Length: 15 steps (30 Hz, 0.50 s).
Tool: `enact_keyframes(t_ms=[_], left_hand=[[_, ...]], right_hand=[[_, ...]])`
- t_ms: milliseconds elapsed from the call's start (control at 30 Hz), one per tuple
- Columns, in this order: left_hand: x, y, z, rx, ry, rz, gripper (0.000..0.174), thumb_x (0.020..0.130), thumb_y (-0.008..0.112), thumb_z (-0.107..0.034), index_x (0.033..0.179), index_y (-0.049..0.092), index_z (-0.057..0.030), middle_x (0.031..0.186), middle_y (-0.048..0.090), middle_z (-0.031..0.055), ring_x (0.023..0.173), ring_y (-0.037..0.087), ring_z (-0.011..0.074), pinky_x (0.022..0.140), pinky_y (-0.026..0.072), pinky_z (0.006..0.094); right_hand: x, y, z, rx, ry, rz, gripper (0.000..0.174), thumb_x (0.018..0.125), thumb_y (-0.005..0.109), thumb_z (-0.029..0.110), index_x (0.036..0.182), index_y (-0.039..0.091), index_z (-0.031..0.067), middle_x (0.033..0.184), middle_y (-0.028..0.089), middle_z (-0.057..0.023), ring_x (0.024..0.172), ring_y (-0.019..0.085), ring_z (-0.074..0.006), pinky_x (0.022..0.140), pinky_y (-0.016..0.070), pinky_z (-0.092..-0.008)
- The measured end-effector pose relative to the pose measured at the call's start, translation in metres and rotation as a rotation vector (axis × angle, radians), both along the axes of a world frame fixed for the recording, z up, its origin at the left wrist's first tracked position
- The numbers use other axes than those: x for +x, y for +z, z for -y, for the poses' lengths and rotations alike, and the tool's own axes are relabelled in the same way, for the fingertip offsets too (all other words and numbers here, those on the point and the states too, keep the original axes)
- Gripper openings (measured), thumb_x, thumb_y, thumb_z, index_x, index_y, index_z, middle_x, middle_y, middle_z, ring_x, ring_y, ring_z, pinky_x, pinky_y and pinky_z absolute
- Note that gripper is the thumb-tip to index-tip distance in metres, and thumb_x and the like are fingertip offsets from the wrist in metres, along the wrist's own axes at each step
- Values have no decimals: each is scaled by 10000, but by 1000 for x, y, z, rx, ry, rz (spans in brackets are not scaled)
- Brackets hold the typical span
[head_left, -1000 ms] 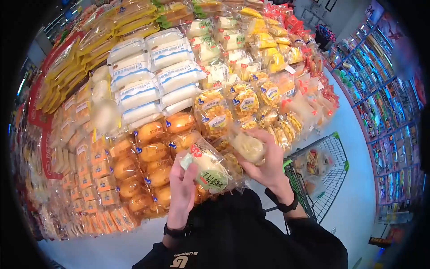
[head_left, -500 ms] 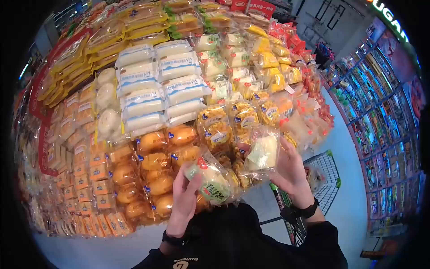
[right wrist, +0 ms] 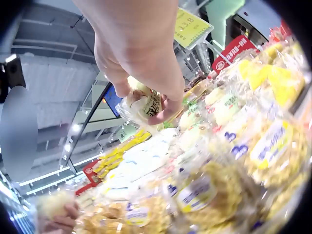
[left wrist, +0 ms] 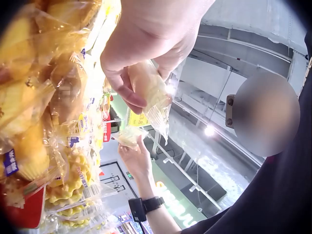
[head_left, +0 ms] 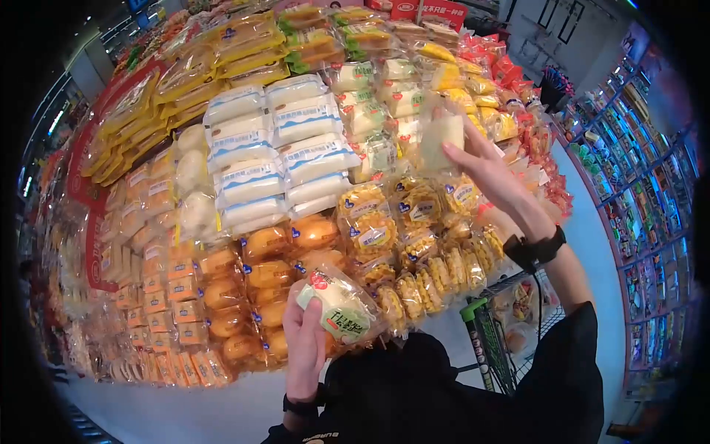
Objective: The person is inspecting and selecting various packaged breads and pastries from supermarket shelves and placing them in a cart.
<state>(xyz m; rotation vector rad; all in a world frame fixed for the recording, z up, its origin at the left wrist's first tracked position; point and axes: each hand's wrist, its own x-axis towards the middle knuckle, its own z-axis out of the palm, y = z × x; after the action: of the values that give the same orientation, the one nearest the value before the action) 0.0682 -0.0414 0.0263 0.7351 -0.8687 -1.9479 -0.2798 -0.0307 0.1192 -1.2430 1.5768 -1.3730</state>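
While the left hand (head_left: 304,342), fingers curled, pinches a green-labelled loaf (head_left: 339,305) beside the buns (head_left: 270,274), the right hand (head_left: 488,164) grips a pale loaf (head_left: 442,142) farther out, beyond the waffles (head_left: 368,226). Both wrapped loaves should prove light, soft, easily crushed and perhaps slippery, so hold them gently by the sides.

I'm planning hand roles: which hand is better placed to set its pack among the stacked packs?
Probably the right hand: it holds a pale pack out over the stacked packs, while the left hand holds a green-labelled pack near the person's body.
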Motion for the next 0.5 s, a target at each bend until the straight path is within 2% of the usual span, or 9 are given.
enact_keyframes(t_ms=[67, 133, 233, 333, 433, 500], left_hand=[[2, 2, -2, -31, 43, 21, 372, 977, 558, -116, 1320, 461, -10, 1225, 580, 82, 1121, 565, 157, 988, 450, 330], [3, 9, -5, -35, 64, 15, 400, 973, 572, -140, 1334, 456, -14, 1226, 579, 81, 1115, 570, 167, 978, 460, 343], [9, 7, -10, -46, 109, 19, 434, 968, 588, -170, 1350, 451, -16, 1230, 578, 81, 1108, 577, 182, 966, 471, 359], [11, 7, -15, -26, 185, 57, 452, 966, 594, -183, 1358, 446, -12, 1233, 577, 81, 1105, 579, 189, 958, 478, 365], [11, 7, -20, -19, 255, 98, 462, 965, 596, -191, 1361, 444, -6, 1231, 578, 80, 1101, 580, 186, 948, 485, 364], [12, 7, -21, -35, 278, 113, 460, 965, 596, -195, 1355, 446, -2, 1222, 582, 80, 1094, 583, 184, 943, 487, 364]], right_hand=[[-28, 4, 36, -85, 74, -277, 818, 951, 632, 339, 1556, 132, 108, 1342, 526, -112, 1178, 533, -201, 927, 468, -361], [-44, 11, 68, -56, 51, -580, 765, 938, 646, 326, 1524, 215, 88, 1335, 531, -144, 1126, 570, -240, 888, 490, -368], [-68, 4, 131, -147, 57, -965, 674, 877, 698, 266, 1418, 346, 71, 1233, 557, -166, 1081, 579, -291, 848, 515, -391], [-65, 4, 170, -378, 51, -1470, 569, 814, 728, 215, 1277, 436, 62, 1131, 548, -149, 1074, 555, -323, 829, 524, -410], [-65, -13, 206, -490, 36, -1551, 506, 810, 708, 181, 1244, 470, 80, 1094, 526, -133, 1097, 531, -309, 815, 519, -419], [-62, -29, 210, -524, 75, -1538, 411, 853, 670, 162, 1221, 509, 79, 1121, 518, -132, 1111, 522, -305, 845, 513, -415]])
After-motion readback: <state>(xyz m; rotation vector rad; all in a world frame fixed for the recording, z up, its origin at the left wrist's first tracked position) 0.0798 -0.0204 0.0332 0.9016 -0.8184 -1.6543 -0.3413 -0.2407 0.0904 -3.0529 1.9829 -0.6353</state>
